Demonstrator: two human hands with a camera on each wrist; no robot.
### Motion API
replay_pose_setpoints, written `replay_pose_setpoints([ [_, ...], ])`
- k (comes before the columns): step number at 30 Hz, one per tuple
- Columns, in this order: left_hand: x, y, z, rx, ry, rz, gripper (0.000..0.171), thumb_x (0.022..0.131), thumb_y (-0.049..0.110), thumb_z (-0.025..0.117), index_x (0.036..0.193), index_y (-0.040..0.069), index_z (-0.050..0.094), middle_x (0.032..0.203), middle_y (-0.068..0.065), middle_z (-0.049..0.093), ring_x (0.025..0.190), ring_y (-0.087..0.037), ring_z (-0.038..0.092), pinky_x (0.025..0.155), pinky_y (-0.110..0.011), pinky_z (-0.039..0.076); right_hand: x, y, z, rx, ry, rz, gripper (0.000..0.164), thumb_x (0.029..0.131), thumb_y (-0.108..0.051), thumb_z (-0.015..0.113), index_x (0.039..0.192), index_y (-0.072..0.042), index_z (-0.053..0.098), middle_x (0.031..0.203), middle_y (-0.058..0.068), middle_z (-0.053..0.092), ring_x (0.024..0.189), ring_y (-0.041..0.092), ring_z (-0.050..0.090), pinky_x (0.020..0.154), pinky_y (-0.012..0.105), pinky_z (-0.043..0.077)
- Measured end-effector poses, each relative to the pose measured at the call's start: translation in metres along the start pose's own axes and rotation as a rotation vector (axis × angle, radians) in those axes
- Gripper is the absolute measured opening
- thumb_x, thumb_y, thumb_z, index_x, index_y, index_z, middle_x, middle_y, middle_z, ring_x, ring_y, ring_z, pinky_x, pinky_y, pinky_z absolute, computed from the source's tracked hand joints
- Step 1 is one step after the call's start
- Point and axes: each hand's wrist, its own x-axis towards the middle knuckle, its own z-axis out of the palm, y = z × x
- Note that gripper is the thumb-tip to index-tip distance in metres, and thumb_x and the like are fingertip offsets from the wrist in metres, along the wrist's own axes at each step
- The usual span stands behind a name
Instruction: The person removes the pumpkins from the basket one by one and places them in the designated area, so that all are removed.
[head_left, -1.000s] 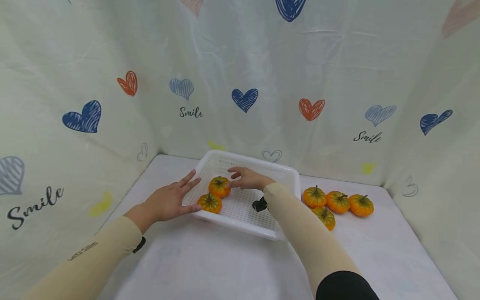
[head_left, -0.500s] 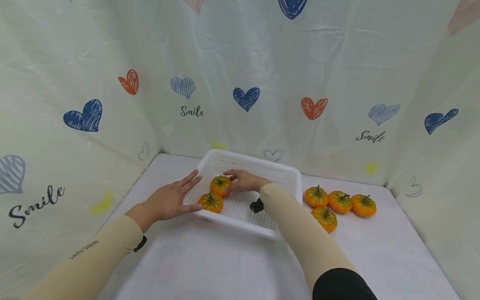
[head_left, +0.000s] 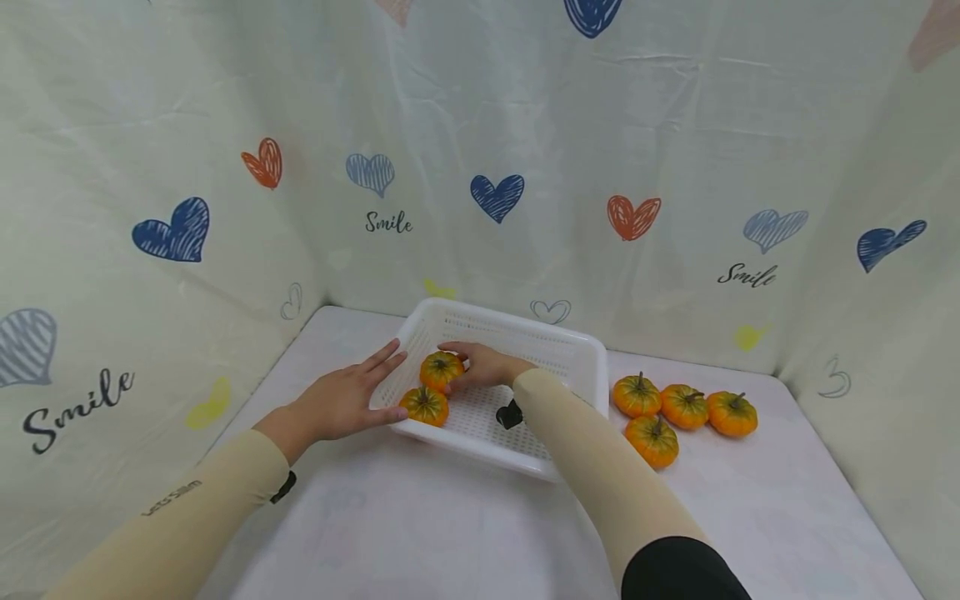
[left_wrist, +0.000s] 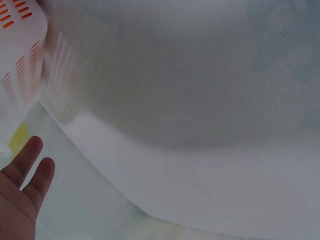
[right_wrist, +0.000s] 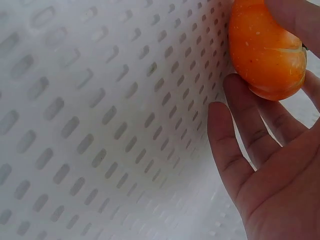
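Observation:
Two small orange-and-green pumpkins lie in the left end of a white perforated plastic basket in the head view. My right hand holds the farther pumpkin, thumb on the near side and fingers round the far side. Seen from the right wrist, thumb and fingers lie about this pumpkin just above the basket's slotted floor. The nearer pumpkin sits beside it, close to my left thumb. My left hand rests at the basket's left rim with its fingers spread and straight.
Several more pumpkins stand in a cluster on the white table, right of the basket. A pale curtain printed with hearts closes off the back and sides. My right forearm passes over the basket's front right corner.
My right hand has moved left and closed round the farther pumpkin from above it and to its right. The left hand has stayed at the rim. The head view has shifted slightly.

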Motion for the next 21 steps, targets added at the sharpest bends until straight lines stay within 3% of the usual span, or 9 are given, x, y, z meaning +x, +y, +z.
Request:
replay_pose_setpoints([
  [8, 0.0005, -0.0012, 0.0016, 0.003, 0.009, 0.002, 0.094, 0.089, 0.07, 0.056, 0.16, 0.015, 0.025, 0.167, -0.002, 0.009, 0.129, -0.04, 0.051, 0.101, -0.059, 0.043, 0.002, 0.0007, 0.0002, -0.028, 0.009, -0.007, 0.078, 0.085, -0.031, 0.082, 0.152, -0.024, 0.043, 0.142, 0.009, 0.052, 0.125, 0.023, 0.051, 0.11, 0.042, 0.038],
  [15, -0.0001, -0.0021, 0.0027, 0.016, 0.004, 0.0, 0.102, 0.085, 0.081, 0.046, 0.16, 0.015, 0.025, 0.167, -0.002, 0.009, 0.129, -0.04, 0.051, 0.101, -0.058, 0.043, 0.0017, 0.0013, -0.0002, -0.049, 0.022, -0.005, 0.078, 0.084, -0.032, 0.082, 0.151, -0.023, 0.044, 0.142, 0.01, 0.052, 0.124, 0.024, 0.051, 0.109, 0.042, 0.038],
  [21, -0.0002, -0.0016, 0.0022, 0.01, -0.005, -0.007, 0.099, 0.087, 0.077, 0.05, 0.16, 0.015, 0.024, 0.167, -0.002, 0.008, 0.129, -0.041, 0.051, 0.101, -0.059, 0.043, 0.0005, 0.0022, -0.0013, -0.049, 0.027, -0.004, 0.077, 0.084, -0.031, 0.082, 0.151, -0.022, 0.045, 0.145, 0.009, 0.05, 0.125, 0.025, 0.05, 0.11, 0.042, 0.038],
])
